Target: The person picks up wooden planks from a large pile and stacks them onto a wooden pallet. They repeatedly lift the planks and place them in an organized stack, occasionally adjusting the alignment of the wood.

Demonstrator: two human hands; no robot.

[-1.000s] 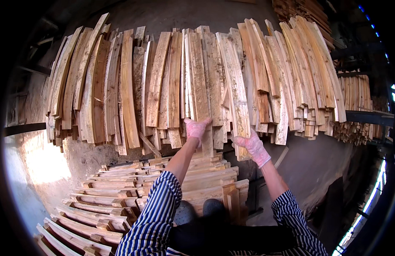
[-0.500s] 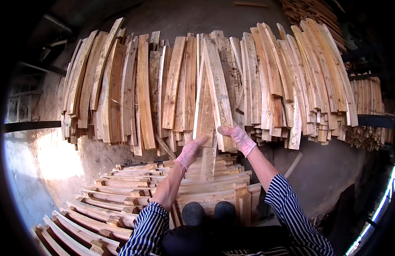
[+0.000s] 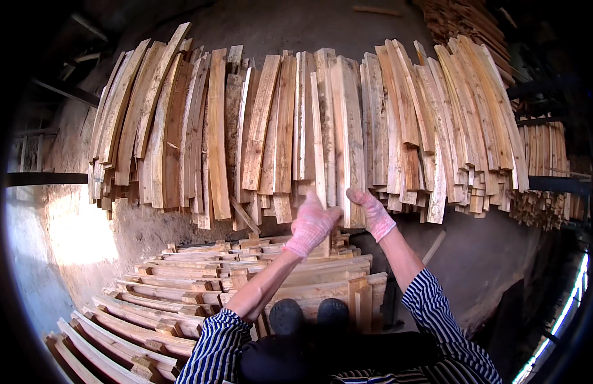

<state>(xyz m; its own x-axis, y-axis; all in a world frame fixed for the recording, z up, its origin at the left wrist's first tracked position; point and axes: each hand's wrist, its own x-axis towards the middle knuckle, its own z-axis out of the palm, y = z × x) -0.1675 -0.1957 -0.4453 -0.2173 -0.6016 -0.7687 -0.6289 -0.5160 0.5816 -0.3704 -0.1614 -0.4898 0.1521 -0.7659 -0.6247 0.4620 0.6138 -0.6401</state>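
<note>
Both of my hands wear pinkish-white knit gloves. My left hand (image 3: 314,223) is closed around the near end of a narrow wooden board (image 3: 319,137). On the right side of a wider pale board (image 3: 349,141), my right hand (image 3: 371,212) grips its near end, with the thumb along the edge. The two boards lie side by side, pointing away from me, on top of a wide stack of similar wooden boards (image 3: 217,141). My left fingers reach across toward the wider board, and their tips are partly hidden.
Below my hands lie slatted wooden frames with small blocks (image 3: 175,297), spreading to the lower left. My dark shoes (image 3: 287,317) rest at the near edge. Another board pile (image 3: 544,150) stands at the far right. Dark metal bars (image 3: 50,179) flank the stack.
My left hand has moved right and slightly away from me, closer to my right hand. The boards that were splayed apart now lie nearly parallel. My right hand has shifted slightly right.
</note>
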